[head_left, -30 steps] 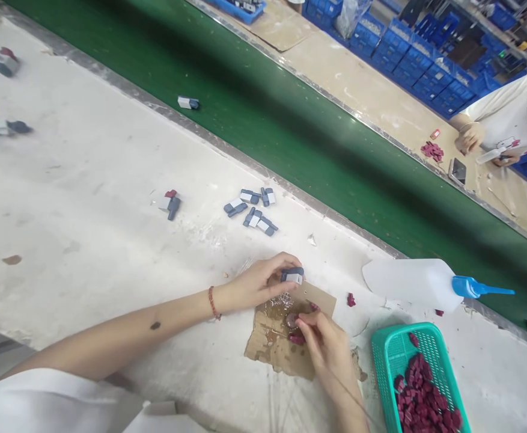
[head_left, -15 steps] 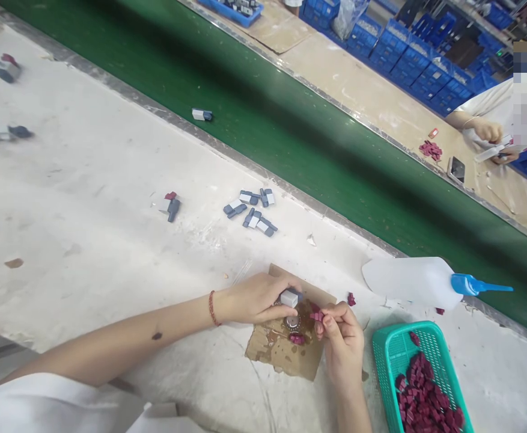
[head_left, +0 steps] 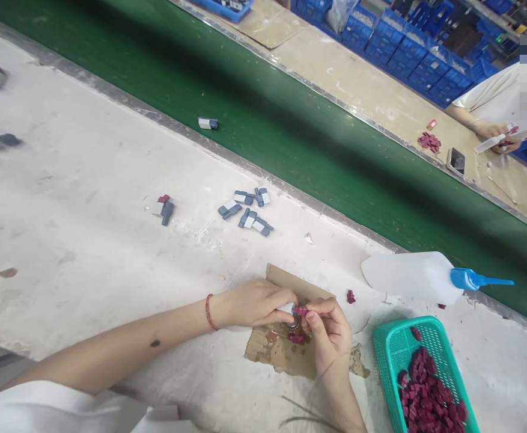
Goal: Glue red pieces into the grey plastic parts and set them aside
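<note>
My left hand (head_left: 263,302) is closed around a small grey-and-blue plastic part (head_left: 287,308), partly hidden by the fingers. Between thumb and fingertips, my right hand (head_left: 330,331) pinches a small dark red plastic piece (head_left: 301,311), which meets the end of the grey part. Both hands are over a stained piece of cardboard (head_left: 281,355). Below the fingers, a round metal cap (head_left: 292,322) shows in part, with another dark red piece (head_left: 296,339) lying beside it.
A green basket (head_left: 380,343) of dark red pieces stands at right, near a white squeeze bottle (head_left: 407,278) lying on its side. Several grey-and-blue parts (head_left: 247,218) lie beyond my hands. Past them runs a green conveyor belt (head_left: 290,138); a co-worker's hand (head_left: 493,129) is across it.
My right hand has moved left, bringing the red piece up against the grey-and-blue part, which my left hand has turned. On the belt, a lone part has shifted slightly right.
</note>
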Tool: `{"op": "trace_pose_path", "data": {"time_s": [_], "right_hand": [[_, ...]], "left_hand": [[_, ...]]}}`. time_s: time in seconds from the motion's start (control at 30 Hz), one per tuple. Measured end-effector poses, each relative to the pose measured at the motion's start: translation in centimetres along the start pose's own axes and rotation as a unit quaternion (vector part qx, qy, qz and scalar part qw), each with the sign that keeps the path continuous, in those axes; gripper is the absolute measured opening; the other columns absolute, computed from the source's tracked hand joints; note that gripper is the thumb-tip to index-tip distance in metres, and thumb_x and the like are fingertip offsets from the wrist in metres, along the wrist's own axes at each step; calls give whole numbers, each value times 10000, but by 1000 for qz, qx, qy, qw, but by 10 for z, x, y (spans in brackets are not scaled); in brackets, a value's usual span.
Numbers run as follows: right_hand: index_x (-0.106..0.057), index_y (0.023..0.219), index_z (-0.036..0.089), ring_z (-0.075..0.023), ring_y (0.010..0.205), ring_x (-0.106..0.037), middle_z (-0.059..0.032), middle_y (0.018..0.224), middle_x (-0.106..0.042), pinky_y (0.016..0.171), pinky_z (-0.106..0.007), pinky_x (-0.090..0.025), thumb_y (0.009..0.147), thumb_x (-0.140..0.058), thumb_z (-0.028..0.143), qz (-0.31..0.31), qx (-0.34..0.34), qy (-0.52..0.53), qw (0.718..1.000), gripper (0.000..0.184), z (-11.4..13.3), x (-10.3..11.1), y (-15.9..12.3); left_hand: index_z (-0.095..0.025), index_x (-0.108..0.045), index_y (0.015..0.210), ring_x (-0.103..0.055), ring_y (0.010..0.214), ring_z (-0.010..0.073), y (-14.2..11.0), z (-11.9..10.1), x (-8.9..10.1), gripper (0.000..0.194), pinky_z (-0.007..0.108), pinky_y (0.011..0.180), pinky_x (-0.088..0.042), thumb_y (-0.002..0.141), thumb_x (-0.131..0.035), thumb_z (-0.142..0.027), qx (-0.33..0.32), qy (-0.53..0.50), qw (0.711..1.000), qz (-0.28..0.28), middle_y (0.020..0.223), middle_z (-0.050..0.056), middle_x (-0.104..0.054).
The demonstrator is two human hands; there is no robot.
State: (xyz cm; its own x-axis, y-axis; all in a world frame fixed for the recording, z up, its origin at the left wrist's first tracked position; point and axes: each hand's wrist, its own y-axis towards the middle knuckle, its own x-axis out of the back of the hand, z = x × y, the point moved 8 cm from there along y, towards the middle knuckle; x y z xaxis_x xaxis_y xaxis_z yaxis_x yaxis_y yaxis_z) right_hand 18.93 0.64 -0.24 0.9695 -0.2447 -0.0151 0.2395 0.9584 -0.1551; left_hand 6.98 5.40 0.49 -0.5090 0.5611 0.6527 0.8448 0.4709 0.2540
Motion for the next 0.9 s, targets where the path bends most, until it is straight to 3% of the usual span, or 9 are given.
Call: {"op": "trace_pose_path", "data": {"time_s": [0.53,0.73,0.9], "right_hand": [[-672,734,186,-113,500,-520,6,579,-610,454,-213,-435,765,-741,527,5,-91,-4,996,350,-9,-7,0],[-646,734,193,-97,469,-503,26,534,-594,473,-210,-446,743,-753,548,-9,-91,27,995,371,-8,-1,5],[-633,701,190,-101,459,-500,23,520,-595,459,-216,-440,706,-772,564,-4,-110,20,994,399,-10,2,6]], "left_hand": [[-165,-558,918,-632,614,185,-3,3,-12,522,261,544,-395,1028,-173,-499,12,71,997,34,726,53,-683],[-172,-568,1138,-683,908,223,4,5,1,346,292,759,-505,1002,-413,-450,78,-34,996,0,1028,102,-719],[-147,-602,1067,-669,838,211,5,0,-2,362,290,743,-505,1036,-314,-363,31,-17,999,9,928,100,-710]]}}
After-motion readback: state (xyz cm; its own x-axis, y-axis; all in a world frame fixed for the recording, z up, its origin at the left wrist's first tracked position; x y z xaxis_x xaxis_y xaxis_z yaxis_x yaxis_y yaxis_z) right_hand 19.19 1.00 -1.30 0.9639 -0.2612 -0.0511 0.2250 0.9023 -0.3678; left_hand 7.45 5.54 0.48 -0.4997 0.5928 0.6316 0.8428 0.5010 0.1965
